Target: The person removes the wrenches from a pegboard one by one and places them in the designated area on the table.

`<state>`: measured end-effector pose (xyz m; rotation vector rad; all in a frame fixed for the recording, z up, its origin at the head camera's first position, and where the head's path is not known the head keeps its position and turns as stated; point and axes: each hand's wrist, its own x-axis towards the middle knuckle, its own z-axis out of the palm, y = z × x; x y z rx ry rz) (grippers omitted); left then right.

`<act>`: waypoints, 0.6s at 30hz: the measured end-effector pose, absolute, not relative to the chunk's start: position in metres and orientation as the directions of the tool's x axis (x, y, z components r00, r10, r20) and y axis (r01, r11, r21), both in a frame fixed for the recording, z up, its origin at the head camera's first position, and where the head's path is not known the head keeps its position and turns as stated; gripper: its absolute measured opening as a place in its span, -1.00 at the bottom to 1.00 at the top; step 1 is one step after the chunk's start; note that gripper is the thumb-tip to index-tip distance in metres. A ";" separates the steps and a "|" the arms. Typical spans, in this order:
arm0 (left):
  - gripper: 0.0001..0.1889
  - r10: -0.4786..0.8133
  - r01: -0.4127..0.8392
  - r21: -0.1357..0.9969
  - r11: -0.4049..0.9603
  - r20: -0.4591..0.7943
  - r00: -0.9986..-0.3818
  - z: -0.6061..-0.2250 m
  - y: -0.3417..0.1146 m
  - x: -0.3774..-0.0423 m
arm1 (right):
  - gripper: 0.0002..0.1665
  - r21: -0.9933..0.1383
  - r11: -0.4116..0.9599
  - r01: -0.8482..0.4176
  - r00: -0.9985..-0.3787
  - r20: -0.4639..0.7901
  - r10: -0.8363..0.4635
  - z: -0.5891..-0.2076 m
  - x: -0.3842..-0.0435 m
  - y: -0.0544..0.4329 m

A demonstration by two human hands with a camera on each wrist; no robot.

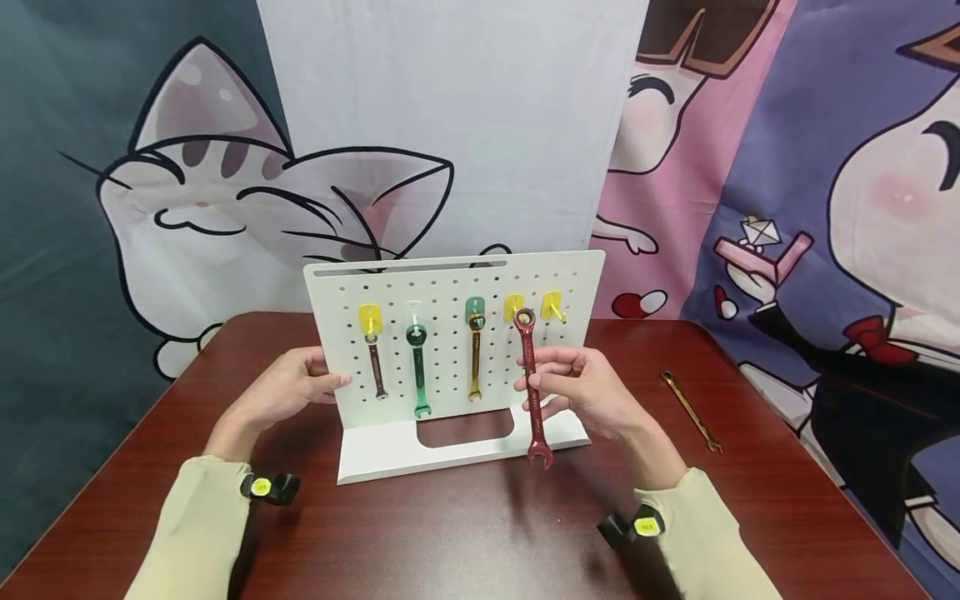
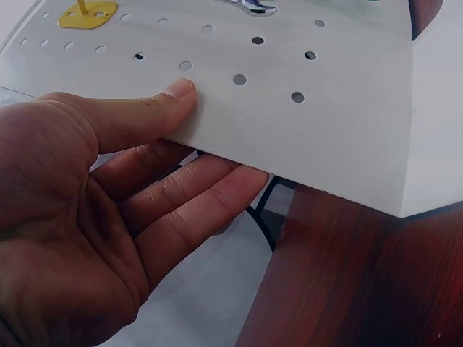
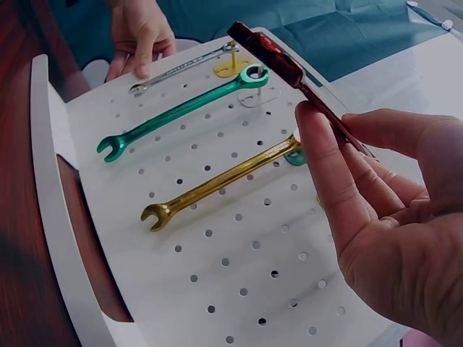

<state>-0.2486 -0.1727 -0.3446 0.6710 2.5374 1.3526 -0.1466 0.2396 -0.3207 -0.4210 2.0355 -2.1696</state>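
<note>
My right hand [image 1: 588, 385] pinches a red combination wrench [image 1: 534, 408] between thumb and fingers, its ring end up and its open end down. In the head view the ring overlaps a yellow hook [image 1: 512, 303] on the white pegboard [image 1: 446, 400]. My left hand [image 1: 288, 385] grips the pegboard's left edge, thumb on the front face [image 2: 170, 108] and the other fingers behind. Three wrenches hang from hooks: a small silver one [image 3: 184, 66], a green one [image 1: 419, 371] and a gold one [image 1: 476, 360].
Another yellow hook [image 1: 553, 305], at the far right of the board, bears no wrench. A second gold wrench [image 1: 690, 410] lies on the dark red wooden table [image 1: 420, 533], right of my right hand. Behind the table hangs a cartoon-printed cloth [image 1: 480, 125].
</note>
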 end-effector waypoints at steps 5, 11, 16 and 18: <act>-0.55 0.475 0.304 0.823 0.480 0.048 -0.879 -0.345 -0.173 -0.249 | -0.71 -0.991 -0.061 -0.122 -0.950 0.135 -0.283 -0.317 -0.145 0.243; -0.56 0.473 0.302 0.821 0.484 0.045 -0.880 -0.345 -0.173 -0.248 | -0.65 -0.985 -0.042 -0.165 -0.944 0.170 -0.282 -0.317 -0.146 0.249; -0.58 0.474 0.302 0.823 0.482 0.045 -0.880 -0.345 -0.173 -0.248 | -0.65 -0.986 -0.033 -0.163 -0.946 0.166 -0.279 -0.317 -0.147 0.256; -0.59 0.475 0.304 0.822 0.482 0.046 -0.879 -0.345 -0.173 -0.248 | -0.67 -0.987 -0.010 -0.162 -0.948 0.158 -0.277 -0.316 -0.147 0.258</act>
